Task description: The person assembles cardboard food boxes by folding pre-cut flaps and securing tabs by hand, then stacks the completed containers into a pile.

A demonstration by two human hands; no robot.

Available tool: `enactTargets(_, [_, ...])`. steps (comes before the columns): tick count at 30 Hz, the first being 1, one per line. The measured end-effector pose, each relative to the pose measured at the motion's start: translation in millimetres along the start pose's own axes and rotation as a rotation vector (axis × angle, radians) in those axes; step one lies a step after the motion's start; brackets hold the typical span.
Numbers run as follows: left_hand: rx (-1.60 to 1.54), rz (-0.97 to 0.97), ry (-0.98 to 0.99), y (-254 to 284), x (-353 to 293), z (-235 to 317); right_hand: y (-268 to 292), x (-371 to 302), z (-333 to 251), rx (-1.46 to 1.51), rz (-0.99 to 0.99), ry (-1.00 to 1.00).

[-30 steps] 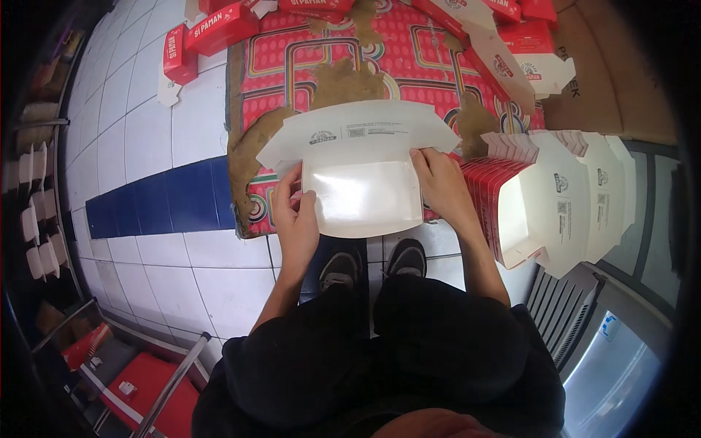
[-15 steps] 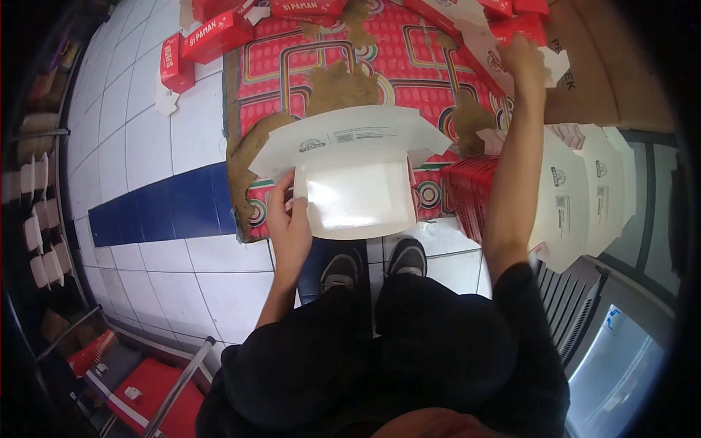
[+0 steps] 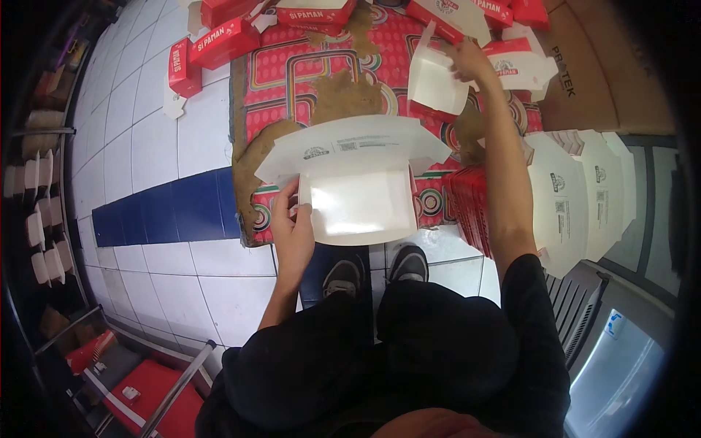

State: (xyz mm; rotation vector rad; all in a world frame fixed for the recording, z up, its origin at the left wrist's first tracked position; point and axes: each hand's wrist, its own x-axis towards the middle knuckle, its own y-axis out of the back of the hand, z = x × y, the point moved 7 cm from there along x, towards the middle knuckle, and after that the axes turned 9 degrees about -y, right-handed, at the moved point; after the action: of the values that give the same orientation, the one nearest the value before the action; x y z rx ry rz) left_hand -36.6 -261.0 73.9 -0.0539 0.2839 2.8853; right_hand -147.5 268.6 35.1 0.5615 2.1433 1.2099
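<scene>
Large open carton (image 3: 358,208), white-lined, at centre — left hand (image 3: 293,230) clamped on its nine-o'clock wall, apparently to steady it, fingertips hidden behind. Smaller open carton (image 3: 437,82), at one o'clock — right hand (image 3: 469,62) at its rim, closure impossible to tell; red carton (image 3: 228,10), at eleven, cut off above.

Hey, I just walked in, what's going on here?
A person is handling cardboard food boxes at a worn, patterned surface. The left hand holds the left side of a large open box, white inside, with its lid flap raised. The right hand, stretched forward, has its fingers at the edge of a smaller open box. Red boxes lie around the far end, and a nested stack of boxes sits at the right.
</scene>
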Motion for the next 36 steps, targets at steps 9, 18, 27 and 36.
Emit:
enactTargets(9, [0.048,-0.010,-0.077,6.5,-2.9,-5.1,-46.3,11.6,-4.6,-0.729,0.238,0.011])
enactTargets(18, [0.108,0.012,-0.022,11.5,-6.3,-8.4,-23.5,6.4,-74.0,-0.112,0.439,0.352])
enactTargets(27, [-0.045,0.024,-0.040,-1.7,2.9,-18.5,151.6,-111.9,-41.2,0.982,0.534,0.127])
enactTargets(36, [-0.170,0.078,-0.092,0.3,6.4,-30.0,62.1,-351.5,-35.3,0.924,-0.125,0.044])
